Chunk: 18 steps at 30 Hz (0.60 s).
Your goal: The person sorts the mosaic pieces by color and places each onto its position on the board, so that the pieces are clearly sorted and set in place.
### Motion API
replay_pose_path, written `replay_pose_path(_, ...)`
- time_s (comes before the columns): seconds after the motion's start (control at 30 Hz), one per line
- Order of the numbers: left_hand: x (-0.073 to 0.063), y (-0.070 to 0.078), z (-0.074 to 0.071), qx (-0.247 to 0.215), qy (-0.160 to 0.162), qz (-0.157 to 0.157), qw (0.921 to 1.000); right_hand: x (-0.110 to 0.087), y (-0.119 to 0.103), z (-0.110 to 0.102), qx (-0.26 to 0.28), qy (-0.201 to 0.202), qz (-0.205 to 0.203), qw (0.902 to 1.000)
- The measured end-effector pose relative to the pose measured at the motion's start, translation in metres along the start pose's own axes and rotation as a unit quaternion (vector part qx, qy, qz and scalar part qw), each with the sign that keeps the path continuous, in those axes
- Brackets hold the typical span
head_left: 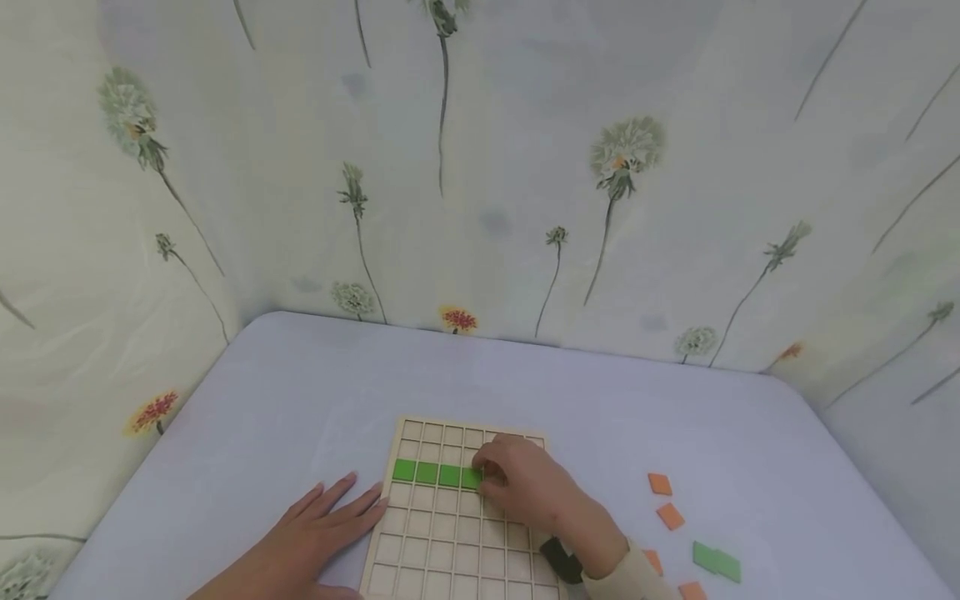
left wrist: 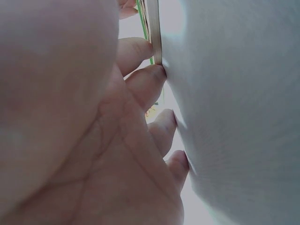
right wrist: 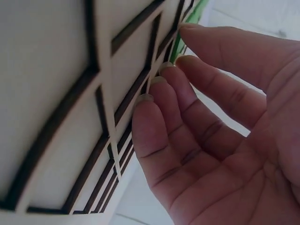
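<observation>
A wooden grid board (head_left: pixel 433 523) lies on the table, with a row of green square tiles (head_left: pixel 427 473) across its upper part. My right hand (head_left: pixel 525 483) is over the board, thumb and index finger pinching the rightmost green tile (head_left: pixel 471 478) of that row. In the right wrist view, that hand's thumb and index tips meet at a sliver of green (right wrist: pixel 178 47), and the other fingertips are close to the board's grid. Flat on the table at the board's left side is my left hand (head_left: pixel 311 533), fingers spread, some fingertips touching the board's edge (left wrist: pixel 156 33).
To the right of the board lie loose orange tiles (head_left: pixel 660 484) and two light green tiles (head_left: pixel 716 561), partly overlapping. A dark band (head_left: pixel 561 560) is at the right wrist. Floral cloth (head_left: pixel 510 167) stands behind the white table (head_left: pixel 330 375).
</observation>
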State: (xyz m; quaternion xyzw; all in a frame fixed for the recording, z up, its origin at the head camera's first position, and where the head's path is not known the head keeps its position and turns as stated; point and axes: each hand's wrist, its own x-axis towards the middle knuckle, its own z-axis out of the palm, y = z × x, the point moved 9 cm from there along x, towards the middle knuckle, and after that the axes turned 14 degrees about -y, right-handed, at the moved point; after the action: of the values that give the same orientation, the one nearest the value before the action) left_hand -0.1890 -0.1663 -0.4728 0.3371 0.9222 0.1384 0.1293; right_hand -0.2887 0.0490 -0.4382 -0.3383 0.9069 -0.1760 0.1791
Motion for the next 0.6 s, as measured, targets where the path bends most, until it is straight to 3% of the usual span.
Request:
replay_pose_path(0.3,0.001,-0.002,0.001,-0.016,-0.001,-0.003,0.9999,-0.006,-0.001,-0.003,0.003,-0.001,-0.003,1.0)
replay_pose_path(0.6,0.0,-0.004,0.004,-0.02,-0.006,-0.001,0.9998,-0.018,-0.004,0.0,0.0,-0.04,-0.007,0.9992)
